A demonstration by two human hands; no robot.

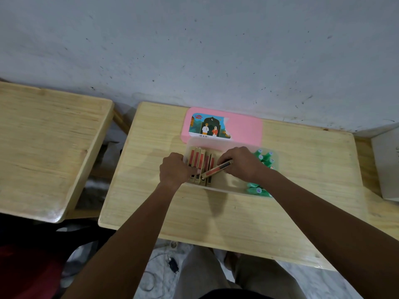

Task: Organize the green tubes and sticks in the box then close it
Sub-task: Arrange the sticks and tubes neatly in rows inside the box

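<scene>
A clear plastic box (pixel 218 189) sits on the wooden table (pixel 237 216). Several tan sticks with red windows (pixel 199 157) stand in a row in its left part. My left hand (pixel 174 170) presses against the left end of that row, fingers curled over the sticks. One more stick (pixel 216 169) is gripped in my right hand (pixel 243 162) and lies tilted across the row. Green tubes (pixel 265 157) fill the right end of the box, with more (pixel 257 188) at its front right corner. The pink lid (pixel 244 128) lies flat behind the box.
A second wooden table (pixel 43 147) stands to the left across a gap. A white box (pixel 386 162) sits at the right edge. The wall (pixel 194 50) runs just behind the table. Cables lie on the floor (pixel 159 268) below.
</scene>
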